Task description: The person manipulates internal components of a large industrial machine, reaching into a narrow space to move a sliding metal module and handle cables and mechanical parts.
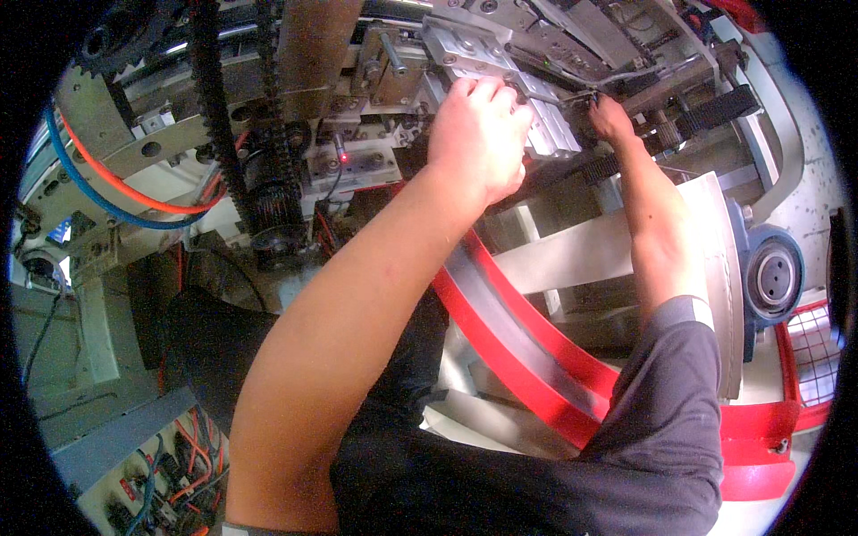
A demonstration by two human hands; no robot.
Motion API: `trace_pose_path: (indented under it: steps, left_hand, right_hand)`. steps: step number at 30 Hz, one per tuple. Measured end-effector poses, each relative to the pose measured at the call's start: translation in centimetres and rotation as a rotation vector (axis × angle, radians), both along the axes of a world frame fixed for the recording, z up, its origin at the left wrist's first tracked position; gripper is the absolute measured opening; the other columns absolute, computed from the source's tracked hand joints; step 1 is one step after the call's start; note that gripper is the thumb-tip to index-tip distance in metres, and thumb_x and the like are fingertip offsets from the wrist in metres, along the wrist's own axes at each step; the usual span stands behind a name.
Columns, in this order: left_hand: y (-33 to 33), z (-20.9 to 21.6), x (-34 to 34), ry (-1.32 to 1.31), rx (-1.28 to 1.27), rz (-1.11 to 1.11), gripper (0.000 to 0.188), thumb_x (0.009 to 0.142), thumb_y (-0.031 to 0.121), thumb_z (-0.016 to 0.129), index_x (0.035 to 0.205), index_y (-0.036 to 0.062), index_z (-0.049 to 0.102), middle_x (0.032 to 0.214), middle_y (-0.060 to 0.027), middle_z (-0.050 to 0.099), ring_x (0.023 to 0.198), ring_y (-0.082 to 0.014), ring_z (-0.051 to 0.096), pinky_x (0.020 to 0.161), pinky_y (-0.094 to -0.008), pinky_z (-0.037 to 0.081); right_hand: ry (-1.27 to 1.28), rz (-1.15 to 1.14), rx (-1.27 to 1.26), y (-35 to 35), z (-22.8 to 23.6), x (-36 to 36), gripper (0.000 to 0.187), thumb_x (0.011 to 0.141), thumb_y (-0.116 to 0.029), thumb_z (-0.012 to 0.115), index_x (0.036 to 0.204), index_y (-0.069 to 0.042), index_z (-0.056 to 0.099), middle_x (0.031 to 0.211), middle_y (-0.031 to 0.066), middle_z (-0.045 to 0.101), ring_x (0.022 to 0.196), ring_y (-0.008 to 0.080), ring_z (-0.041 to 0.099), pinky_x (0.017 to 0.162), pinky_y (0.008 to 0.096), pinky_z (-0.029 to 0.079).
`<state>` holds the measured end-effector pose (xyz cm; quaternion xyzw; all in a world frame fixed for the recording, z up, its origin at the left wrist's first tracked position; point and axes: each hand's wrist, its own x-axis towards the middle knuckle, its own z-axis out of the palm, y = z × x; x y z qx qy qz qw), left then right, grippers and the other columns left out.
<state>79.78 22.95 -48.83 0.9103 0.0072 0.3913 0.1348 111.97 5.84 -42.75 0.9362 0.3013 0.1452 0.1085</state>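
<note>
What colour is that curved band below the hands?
The curved band has red edges and a grey middle; the head view shows it best.

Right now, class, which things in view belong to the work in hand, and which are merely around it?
In the work, judging by the hands:
left hand, on the silver metal block;
right hand, right of the block, its hold unclear.

Around it, touched by neither hand:
orange hose;
blue hose;
curved red-and-grey band;
round blue-rimmed bearing.
</note>
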Motion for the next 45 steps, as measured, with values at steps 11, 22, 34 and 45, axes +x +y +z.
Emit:
trace_pose_path:
  steps: [11, 22, 34, 45]
  left_hand:
    - [0.0, -0.1, 0.0, -0.043, -0.009, 0.023, 0.037, 0.065, 0.029, 0.067, 0.096, 0.0101, 0.064, 0.105, -0.0086, 0.061, 0.109, -0.0239, 0.052, 0.095, -0.0378, 0.038]
    - [0.0, 0.2, -0.1, -0.002, -0.016, 0.042, 0.037, 0.062, 0.03, 0.069, 0.093, 0.0103, 0.065, 0.105, -0.0089, 0.061, 0.111, -0.0252, 0.052, 0.095, -0.0393, 0.038]
    - [-0.2, -0.2, 0.3, -0.005, -0.032, 0.045, 0.037, 0.063, 0.029, 0.068, 0.095, 0.0109, 0.065, 0.107, -0.0088, 0.06, 0.111, -0.0248, 0.052, 0.096, -0.0386, 0.038]
    - [-0.3, -0.2, 0.3, -0.051, -0.057, 0.025, 0.039, 0.061, 0.028, 0.069, 0.096, 0.0101, 0.065, 0.105, -0.0091, 0.061, 0.11, -0.0252, 0.052, 0.096, -0.0395, 0.038]
  right_hand:
    - [0.032, -0.019, 0.001, 0.0, 0.1, 0.7, 0.044, 0.094, -0.033, 0.038, 0.104, 0.006, 0.055, 0.104, 0.0319, 0.058, 0.103, 0.0457, 0.054, 0.086, 0.0508, 0.042]
    - [0.0, -0.025, -0.008, 0.2, 0.4, -0.7, 0.043, 0.094, -0.034, 0.039, 0.109, 0.004, 0.054, 0.106, 0.0307, 0.058, 0.104, 0.0455, 0.053, 0.088, 0.0509, 0.043]
    - [0.005, -0.042, -0.008, 0.0, 0.2, -0.8, 0.042, 0.093, -0.033, 0.039, 0.106, 0.004, 0.055, 0.108, 0.0307, 0.057, 0.106, 0.0444, 0.053, 0.09, 0.0497, 0.042]
    - [-0.008, -0.007, -0.05, -0.5, 0.2, 0.2, 0.043, 0.094, -0.032, 0.038, 0.109, 0.005, 0.053, 0.106, 0.0316, 0.057, 0.104, 0.0455, 0.054, 0.088, 0.051, 0.043]
